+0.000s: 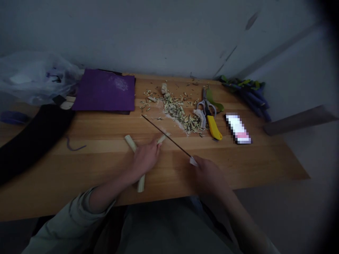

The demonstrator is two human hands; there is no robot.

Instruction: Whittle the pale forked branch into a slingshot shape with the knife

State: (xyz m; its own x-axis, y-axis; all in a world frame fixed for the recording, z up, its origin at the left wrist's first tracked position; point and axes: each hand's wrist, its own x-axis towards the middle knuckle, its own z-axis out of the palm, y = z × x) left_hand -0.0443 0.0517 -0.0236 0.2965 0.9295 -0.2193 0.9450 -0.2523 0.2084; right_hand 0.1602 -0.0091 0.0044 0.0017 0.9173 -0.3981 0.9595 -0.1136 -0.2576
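My left hand (pixel 147 157) is closed on a pale peeled stick (pixel 161 139), pressing it to the table; the stick's tip pokes out past the fingers. Another pale piece (pixel 130 142) shows at upper left of that hand, and a pale end (pixel 141 184) sticks out below it. Which ends belong together is hidden under the hand. In my right hand (pixel 208 173), slightly blurred, is a thin dark saw blade (pixel 177 145) with white wrapping at its grip end. The blade slants across the stick near its tip.
Green-and-pale shavings (pixel 180 114) lie beyond my hands, near scissors (pixel 205 102) and a yellow utility knife (pixel 213 127). A phone (pixel 238 128) and dark stalks (pixel 251 93) are right. Purple sheets (pixel 106 91), a plastic bag (pixel 37 76) and a black object (pixel 34 141) lie left.
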